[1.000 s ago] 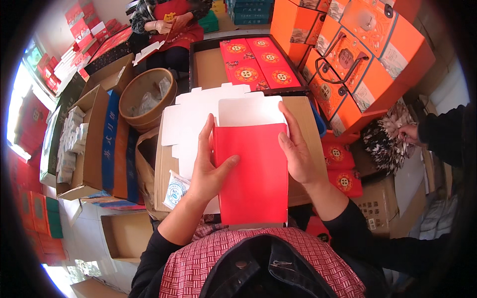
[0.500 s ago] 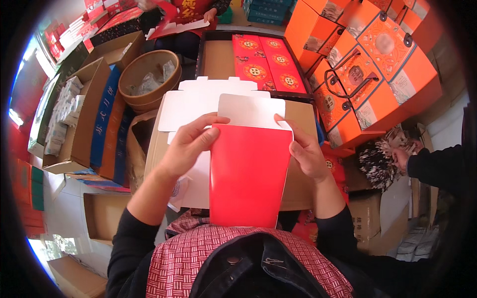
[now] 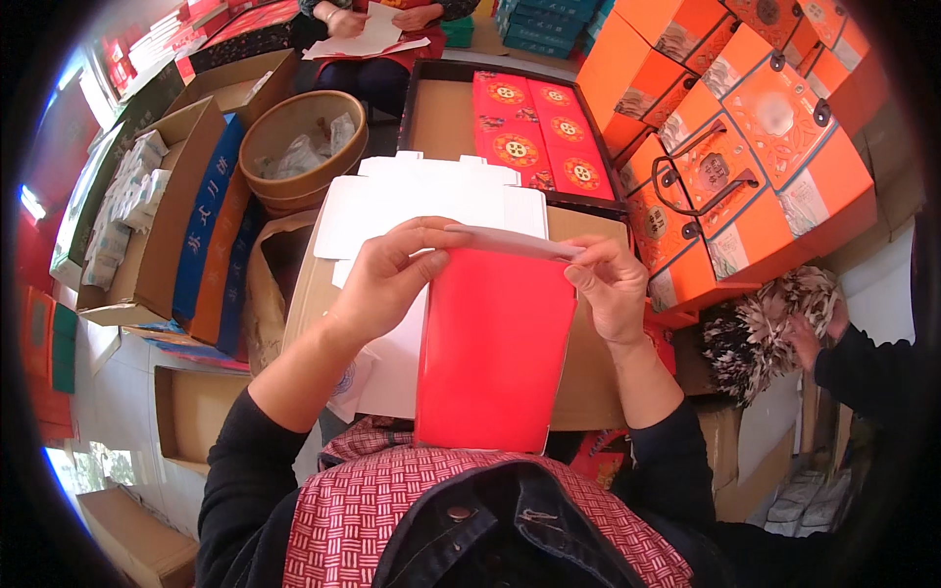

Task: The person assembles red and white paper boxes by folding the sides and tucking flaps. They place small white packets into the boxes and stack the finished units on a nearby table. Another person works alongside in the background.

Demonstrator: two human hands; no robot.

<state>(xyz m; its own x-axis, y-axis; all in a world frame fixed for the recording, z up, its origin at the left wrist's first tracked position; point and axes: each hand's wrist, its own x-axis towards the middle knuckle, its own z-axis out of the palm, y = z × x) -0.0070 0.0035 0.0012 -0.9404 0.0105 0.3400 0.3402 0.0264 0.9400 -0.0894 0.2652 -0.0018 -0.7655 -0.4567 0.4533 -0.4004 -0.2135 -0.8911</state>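
Clothing of the Worker, Seen from Above

From my remote station I see black sleeves (image 3: 240, 475) ending along the forearms; the left hand (image 3: 384, 281) and right hand (image 3: 615, 291) are bare. Across the chest I note red cloth (image 3: 343, 510) with a white basket-weave pattern. The dark collar (image 3: 417, 549) carries a round, brownish button (image 3: 459, 512) and pale stitching (image 3: 541, 517).

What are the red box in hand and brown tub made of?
Red box: likely coated paperboard, smooth, slightly glossy; its thin pale flap looks like card. Brown tub: perhaps satin wood, judging by its tan-brown colour; plastic can't be ruled out.
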